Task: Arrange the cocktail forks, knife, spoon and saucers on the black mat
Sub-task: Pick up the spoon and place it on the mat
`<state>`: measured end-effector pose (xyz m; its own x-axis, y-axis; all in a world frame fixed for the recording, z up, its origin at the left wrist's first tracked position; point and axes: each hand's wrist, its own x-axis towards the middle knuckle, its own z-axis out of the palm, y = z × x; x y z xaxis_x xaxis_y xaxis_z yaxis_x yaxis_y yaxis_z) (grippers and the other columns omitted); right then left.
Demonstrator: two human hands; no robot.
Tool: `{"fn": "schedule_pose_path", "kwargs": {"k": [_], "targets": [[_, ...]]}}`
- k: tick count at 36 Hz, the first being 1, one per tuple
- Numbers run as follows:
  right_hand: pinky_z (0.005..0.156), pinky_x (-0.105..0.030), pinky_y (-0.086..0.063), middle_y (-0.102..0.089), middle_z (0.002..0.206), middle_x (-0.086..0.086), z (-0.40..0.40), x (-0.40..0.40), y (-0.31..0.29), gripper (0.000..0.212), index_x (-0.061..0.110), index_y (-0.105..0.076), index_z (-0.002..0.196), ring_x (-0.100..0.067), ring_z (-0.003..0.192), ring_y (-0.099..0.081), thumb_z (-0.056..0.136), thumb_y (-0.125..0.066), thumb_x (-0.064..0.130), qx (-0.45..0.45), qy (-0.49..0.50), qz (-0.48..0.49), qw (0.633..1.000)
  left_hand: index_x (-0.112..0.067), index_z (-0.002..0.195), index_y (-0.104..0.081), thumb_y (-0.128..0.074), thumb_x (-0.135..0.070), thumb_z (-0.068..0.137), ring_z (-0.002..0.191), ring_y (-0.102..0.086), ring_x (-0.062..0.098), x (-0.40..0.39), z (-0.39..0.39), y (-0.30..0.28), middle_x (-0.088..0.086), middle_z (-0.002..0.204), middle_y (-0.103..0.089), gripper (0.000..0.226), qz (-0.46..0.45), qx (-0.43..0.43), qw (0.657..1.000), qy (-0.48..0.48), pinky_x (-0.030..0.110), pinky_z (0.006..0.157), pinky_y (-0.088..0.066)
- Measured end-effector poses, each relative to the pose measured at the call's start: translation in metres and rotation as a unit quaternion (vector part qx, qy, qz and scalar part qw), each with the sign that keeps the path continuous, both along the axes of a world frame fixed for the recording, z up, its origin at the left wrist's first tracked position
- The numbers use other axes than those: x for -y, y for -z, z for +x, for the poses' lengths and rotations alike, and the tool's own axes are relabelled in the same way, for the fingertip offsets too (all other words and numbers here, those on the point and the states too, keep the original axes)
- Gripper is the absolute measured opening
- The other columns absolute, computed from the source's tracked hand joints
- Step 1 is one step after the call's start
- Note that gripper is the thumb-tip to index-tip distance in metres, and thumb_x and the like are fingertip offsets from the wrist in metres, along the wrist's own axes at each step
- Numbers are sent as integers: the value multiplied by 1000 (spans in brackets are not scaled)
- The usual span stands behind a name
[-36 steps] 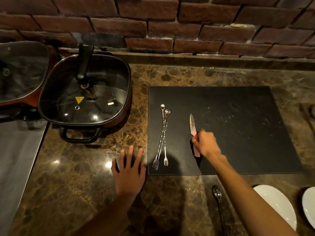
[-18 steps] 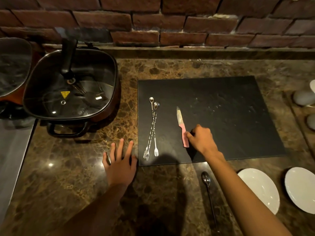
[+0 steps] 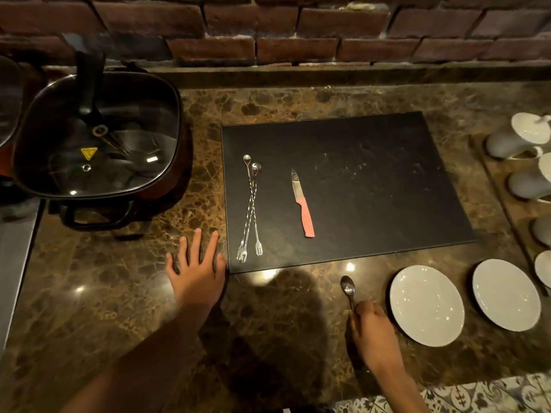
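- Left hand (image 3: 196, 278): fingers spread, palm flat on the bench beside the black mat (image 3: 372, 186).
- Right hand (image 3: 372, 329): fingers closed around the spoon (image 3: 348, 289) handle near the bench's front edge.

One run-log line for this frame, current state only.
phase: spoon pickup | right hand: closing on steel spoon handle, on counter | left hand: flat on counter | black mat: two cocktail forks, pink-handled knife | two white saucers: off mat

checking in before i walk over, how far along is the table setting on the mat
Done: the two cocktail forks and the knife lie on the black mat. In hand: the right hand is on the spoon, which is on the counter. Left: the two saucers sit off the mat. The left hand rests flat.
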<state>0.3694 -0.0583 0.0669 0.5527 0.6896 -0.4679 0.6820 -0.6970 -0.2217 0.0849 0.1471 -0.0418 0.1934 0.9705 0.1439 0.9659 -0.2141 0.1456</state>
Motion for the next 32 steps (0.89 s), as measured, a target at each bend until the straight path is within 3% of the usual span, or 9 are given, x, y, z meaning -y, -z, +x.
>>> {"fn": "schedule_pose_path", "kwargs": {"k": [6, 12, 16, 21, 26, 29, 32], "targets": [[70, -33, -50, -65, 90, -7, 7, -14, -2, 13, 11, -61, 95, -24, 80, -65, 95, -53, 21, -17, -2, 4, 1000, -50, 155, -25, -22, -51, 103, 153, -26, 26, -2, 1, 2, -8, 167, -27, 52, -29, 9, 999, -14, 56, 122, -12], [65, -19, -38, -56, 83, 4, 11, -21, -1, 10, 17, -60, 91, -5, 65, -47, 96, -54, 23, -37, 13, 21, 999, -50, 156, -22, -24, -50, 104, 153, -27, 26, -4, -2, 5, -9, 168, -25, 53, -24, 8, 1000, -12, 56, 122, -13], [72, -29, -52, -64, 87, -1, 19, -34, -3, 13, 16, -63, 92, -14, 75, -61, 97, -53, 23, -49, 38, 34, 998, -49, 157, -21, -25, -51, 103, 154, -26, 27, -5, -2, 3, -7, 168, -26, 54, -39, 1, 999, -13, 56, 122, -13], [57, -13, -39, -63, 82, 2, 38, -75, -7, 13, 18, -60, 85, -5, 67, -58, 97, -56, 22, -64, 60, 71, 994, -49, 156, -22, -22, -54, 102, 154, -25, 26, -6, -3, -1, -6, 167, -28, 55, -68, -9, 998, -13, 56, 122, -12], [62, -25, -44, -61, 84, -8, 72, -143, -14, 16, 9, -58, 84, -16, 68, -57, 96, -57, 18, -43, 52, 83, 994, -49, 156, -24, -27, -54, 101, 153, -27, 26, -6, -2, -4, -6, 167, -29, 55, -69, -16, 997, -13, 55, 122, -12], [69, -36, -48, -64, 83, -17, 92, -179, -17, 22, 3, -59, 76, -31, 78, -63, 94, -58, 17, -37, 45, 83, 995, -49, 155, -27, -30, -53, 100, 153, -27, 25, -6, -1, -5, -7, 167, -30, 55, -70, -13, 997, -19, 55, 122, -12], [65, -36, -42, -57, 74, -20, 107, -206, -17, 29, 7, -48, 65, -33, 71, -58, 92, -56, 16, -31, 39, 81, 995, -50, 155, -25, -27, -55, 99, 153, -26, 24, -6, 0, -8, -8, 167, -27, 56, -86, -21, 996, -22, 55, 121, -13]]}}
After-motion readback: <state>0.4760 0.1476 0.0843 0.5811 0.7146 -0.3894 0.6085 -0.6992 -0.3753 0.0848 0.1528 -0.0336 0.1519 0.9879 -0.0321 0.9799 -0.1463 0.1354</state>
